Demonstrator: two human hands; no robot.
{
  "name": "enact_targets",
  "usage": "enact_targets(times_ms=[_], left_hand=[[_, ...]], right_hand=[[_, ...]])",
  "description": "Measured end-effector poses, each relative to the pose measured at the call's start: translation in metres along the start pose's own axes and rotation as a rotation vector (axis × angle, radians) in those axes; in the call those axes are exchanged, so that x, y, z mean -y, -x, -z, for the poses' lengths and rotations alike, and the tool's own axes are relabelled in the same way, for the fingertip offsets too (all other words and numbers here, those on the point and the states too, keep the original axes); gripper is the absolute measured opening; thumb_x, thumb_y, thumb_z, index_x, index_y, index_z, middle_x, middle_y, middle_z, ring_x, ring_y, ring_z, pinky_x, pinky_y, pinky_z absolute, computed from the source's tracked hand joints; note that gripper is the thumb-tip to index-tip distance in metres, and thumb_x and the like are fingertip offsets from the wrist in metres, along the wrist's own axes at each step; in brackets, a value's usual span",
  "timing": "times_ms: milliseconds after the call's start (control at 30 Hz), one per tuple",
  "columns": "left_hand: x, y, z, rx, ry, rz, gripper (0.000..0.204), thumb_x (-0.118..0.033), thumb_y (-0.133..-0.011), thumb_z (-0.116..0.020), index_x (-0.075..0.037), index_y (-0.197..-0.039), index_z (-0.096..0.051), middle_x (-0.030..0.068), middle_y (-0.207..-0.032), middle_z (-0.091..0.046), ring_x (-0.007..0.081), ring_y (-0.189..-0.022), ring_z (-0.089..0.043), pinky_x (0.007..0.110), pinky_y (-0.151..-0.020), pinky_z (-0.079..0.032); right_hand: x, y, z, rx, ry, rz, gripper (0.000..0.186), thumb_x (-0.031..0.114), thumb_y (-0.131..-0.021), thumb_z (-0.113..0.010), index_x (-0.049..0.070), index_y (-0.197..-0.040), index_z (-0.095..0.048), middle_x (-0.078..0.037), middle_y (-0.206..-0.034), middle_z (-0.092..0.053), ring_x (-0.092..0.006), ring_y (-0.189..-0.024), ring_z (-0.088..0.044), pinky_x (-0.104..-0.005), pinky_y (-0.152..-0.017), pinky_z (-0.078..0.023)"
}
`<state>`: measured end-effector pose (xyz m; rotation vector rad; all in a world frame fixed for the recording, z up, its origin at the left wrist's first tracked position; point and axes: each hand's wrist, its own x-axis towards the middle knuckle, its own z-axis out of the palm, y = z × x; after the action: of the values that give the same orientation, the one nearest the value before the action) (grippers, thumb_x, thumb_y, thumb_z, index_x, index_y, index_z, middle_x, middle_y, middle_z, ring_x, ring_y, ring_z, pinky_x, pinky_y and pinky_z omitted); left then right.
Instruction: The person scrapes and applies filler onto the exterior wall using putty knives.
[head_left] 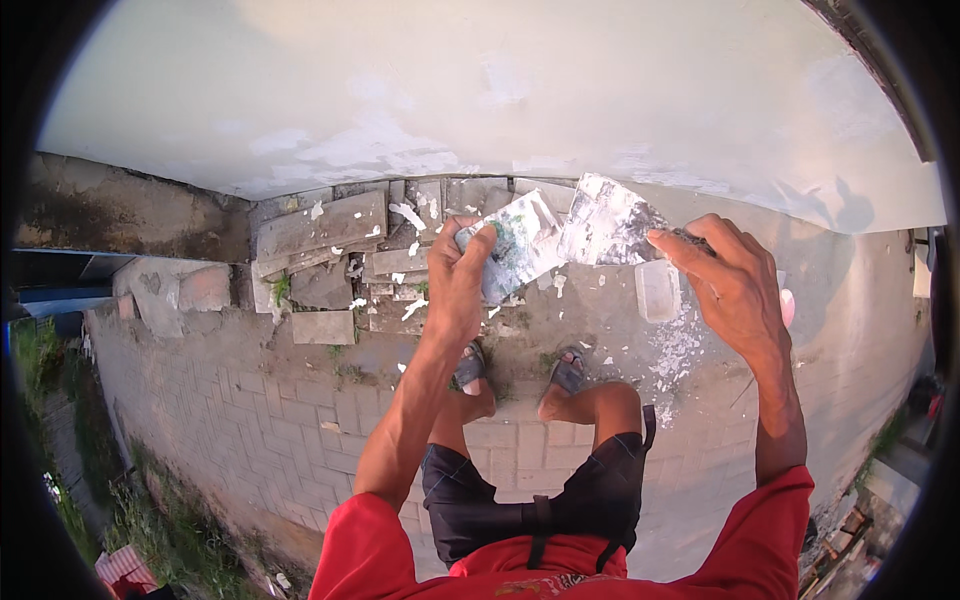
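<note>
Clasps a smeared plate (520,250) in the closed left grip (461,275) and, just beside it, a scraper (603,222) in the closed right grip (732,280), near the wall (620,90). Wears an illegibly printed red shirt (370,550).

Left plate (515,247) beside right plate (608,224), wall (450,90) ahead, slabs (325,228) along its foot, tub (657,313) right of slabs

Can read no lettering, labels, numbers or signs anywhere; can make out only an illegible print (562,582) low on the red shirt (365,550).
</note>
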<state>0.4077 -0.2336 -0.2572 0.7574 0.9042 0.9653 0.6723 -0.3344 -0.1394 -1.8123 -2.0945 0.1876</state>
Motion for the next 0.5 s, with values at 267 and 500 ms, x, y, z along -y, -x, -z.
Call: enact_targets(times_ms=[267,500], left_hand=[[0.119,-0.056,0.06,0.013,-0.06,-0.078,0.016,-0.013,-0.095,-0.061,-0.002,-0.105,-0.054,0.0024,-0.084,-0.063,0.0058,-0.069,-0.056,0.023,-0.061,-0.048],[0.195,-0.094,0.134,-0.089,-0.03,-0.091,0.019,-0.013,-0.095,-0.062,-0.001,-0.107,-0.053,0.0023,-0.084,-0.063,0.0063,-0.073,-0.058,0.023,-0.062,-0.047]], right_hand=[[-0.021,-0.01,-0.122,0.148,0.408,0.172,0.041,0.001,-0.078,-0.065,0.018,-0.115,-0.07,-0.003,-0.088,-0.051,-0.0187,-0.086,-0.054,-0.0351,-0.068,-0.04],[-0.124,0.011,-0.246,0.372,0.134,-0.308,0.037,0.007,-0.092,-0.057,0.015,-0.128,-0.065,-0.006,-0.09,-0.057,-0.0226,-0.08,-0.058,-0.037,-0.068,-0.046]])
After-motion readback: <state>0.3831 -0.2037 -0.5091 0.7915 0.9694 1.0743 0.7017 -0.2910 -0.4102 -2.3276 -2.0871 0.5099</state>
